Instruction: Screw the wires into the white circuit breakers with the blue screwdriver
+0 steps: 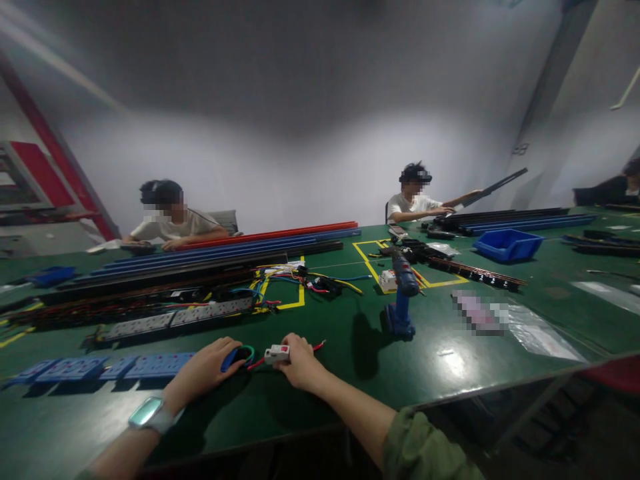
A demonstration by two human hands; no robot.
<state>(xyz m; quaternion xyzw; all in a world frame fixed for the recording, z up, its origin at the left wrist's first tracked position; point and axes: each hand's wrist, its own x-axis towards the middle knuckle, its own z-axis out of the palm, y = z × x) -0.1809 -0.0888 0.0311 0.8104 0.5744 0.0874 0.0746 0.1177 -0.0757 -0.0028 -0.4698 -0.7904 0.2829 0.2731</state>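
My left hand (209, 368), with a watch on the wrist, curls around the right end of a row of blue socket modules (155, 364) lying along the table's near side. A blue end piece and a looped green wire (249, 353) show by its fingertips. My right hand (300, 362) pinches a small white circuit breaker (274, 354) with a red switch. Red wire (257, 364) runs from the breaker towards my left hand, and another red wire end (319, 345) sticks out to the right of my right hand. My right fingertips are partly hidden.
A blue cordless drill (401, 300) stands upright right of my hands. Behind lie a white socket strip (175, 320), loose wires (335, 283) and long rails (225, 250). A blue bin (507, 247) and plastic bags (540, 333) are on the right. Two co-workers sit opposite.
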